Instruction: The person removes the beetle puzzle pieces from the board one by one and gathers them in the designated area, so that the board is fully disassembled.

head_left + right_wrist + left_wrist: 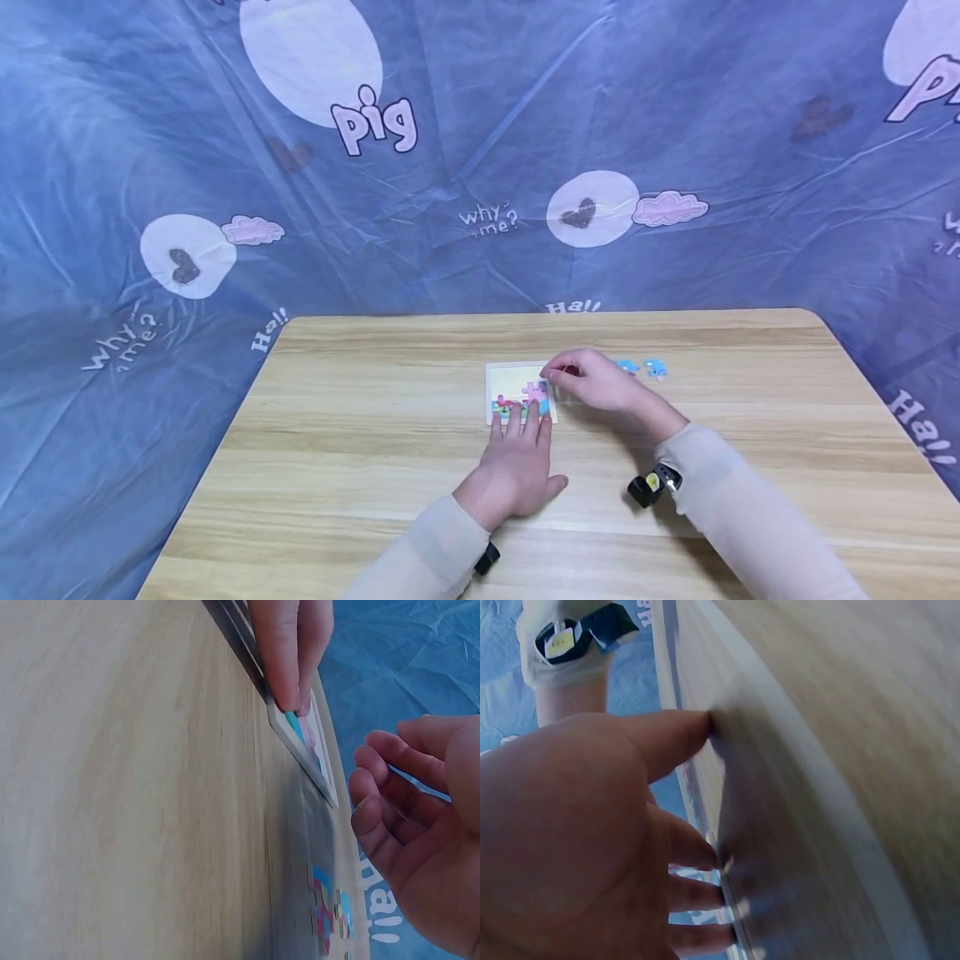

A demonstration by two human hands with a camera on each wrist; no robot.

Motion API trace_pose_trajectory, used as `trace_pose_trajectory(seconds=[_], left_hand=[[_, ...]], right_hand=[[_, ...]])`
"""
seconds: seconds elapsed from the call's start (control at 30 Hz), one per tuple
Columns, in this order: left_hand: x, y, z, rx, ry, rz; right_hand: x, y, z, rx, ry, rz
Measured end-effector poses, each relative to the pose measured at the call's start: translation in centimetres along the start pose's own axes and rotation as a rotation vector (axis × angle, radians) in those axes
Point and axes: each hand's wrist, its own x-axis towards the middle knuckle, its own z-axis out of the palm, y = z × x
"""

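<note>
A small puzzle board with a pale rim lies on the table, some picture pieces set in its lower part and right side. My left hand rests its straight fingers on the board's near part, thumb spread out to the side. At the board's upper right corner is my right hand, its fingers loosely bent. In the right wrist view the right hand shows no piece between its fingers. Loose blue puzzle pieces lie to the right of the board, partly behind the right hand.
The wooden table reaches back to a blue printed cloth. In the right wrist view, several loose colored pieces lie on the tabletop beside the board. Each wrist wears a black strap with a small device.
</note>
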Motion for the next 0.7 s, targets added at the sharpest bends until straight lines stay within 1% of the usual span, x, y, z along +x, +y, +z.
trace_pose_trajectory(seconds=[0.17,0.33,0.47,0.7], left_hand=[[-0.3,0.0,-0.1,-0.01,-0.011,0.001],[-0.4,-0.3,-0.1,-0.053,-0.037,0.013],[-0.5,-0.4,0.0,-0.074,-0.043,0.013],[-0.6,-0.3,0.0,-0.057,-0.042,0.007]], right_hand=[[0.3,-0.2,0.3,0.009,-0.008,-0.001],[0.7,-0.3,0.5,-0.007,-0.02,-0.005],[1.2,-0.3,0.7,-0.049,-0.008,-0.007],[1.7,-0.1,1.2,-0.131,-0.002,0.003]])
